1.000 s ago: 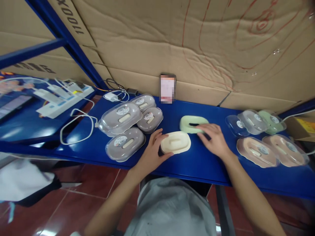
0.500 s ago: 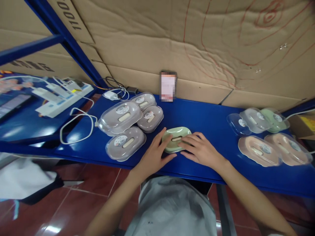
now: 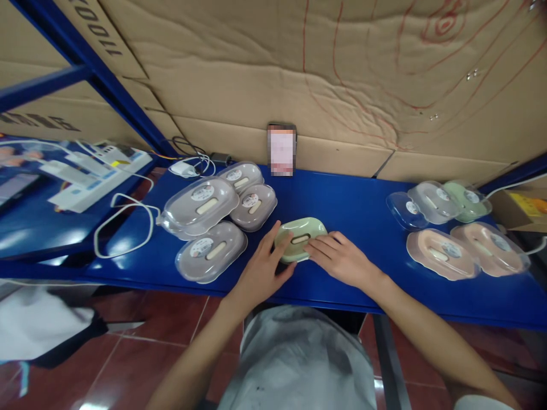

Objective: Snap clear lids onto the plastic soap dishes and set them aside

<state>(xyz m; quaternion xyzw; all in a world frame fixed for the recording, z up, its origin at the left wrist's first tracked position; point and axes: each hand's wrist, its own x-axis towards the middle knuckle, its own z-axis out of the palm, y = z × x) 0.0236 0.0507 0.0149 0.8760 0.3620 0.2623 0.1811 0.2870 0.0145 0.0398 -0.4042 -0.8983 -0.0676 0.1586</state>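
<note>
A green oval plastic box (image 3: 305,226) with a cream bar in a dark slot on top lies on the blue table in front of me. My left hand (image 3: 265,263) curves around its left end, with the index finger over the top and the thumb at the front edge. On the other end, my right hand (image 3: 342,257) presses its closed fingers against the top and right side; the thumb is hidden. Close to my left hand sits a group of grey oval boxes (image 3: 233,245) under clear covers with round labels.
Pink boxes (image 3: 442,256), a grey box, a green box (image 3: 465,199) and an empty-looking clear cover (image 3: 404,212) stand to the right. A phone (image 3: 281,151) leans on the cardboard wall. On the left are a power strip (image 3: 98,182) and white cable (image 3: 123,250). Another person's hand (image 3: 12,156) shows far left.
My right hand's fingers have drawn closer together on the green box. My left hand keeps its hold. The whole view has shifted slightly, so things appear further left.
</note>
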